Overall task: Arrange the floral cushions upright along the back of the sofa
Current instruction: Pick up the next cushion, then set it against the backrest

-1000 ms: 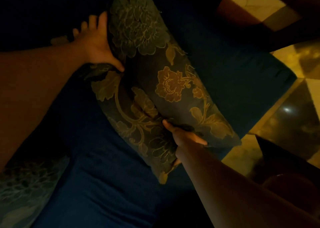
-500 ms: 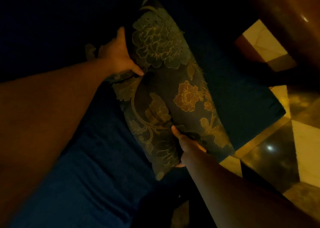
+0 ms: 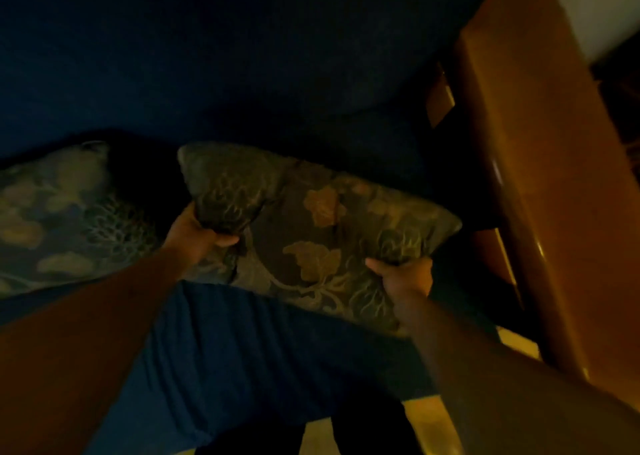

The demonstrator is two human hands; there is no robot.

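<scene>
A dark floral cushion (image 3: 322,233) with gold flowers lies across the middle of the view, just above the blue sofa seat (image 3: 263,357) and in front of the blue sofa back (image 3: 214,56). My left hand (image 3: 195,235) grips its left edge. Its lower right edge is held by my right hand (image 3: 403,276). A second floral cushion (image 3: 65,219) rests at the left against the sofa back, blurred and partly hidden behind my left forearm.
A wooden sofa arm (image 3: 540,177) runs down the right side, close to the held cushion's right corner. Pale floor tiles (image 3: 426,420) show below the seat's front edge. The room is dim.
The cushion has swung from a steep diagonal to nearly level and moved toward the sofa back. My left hand shifted from its top edge to its left edge. The view tilted up.
</scene>
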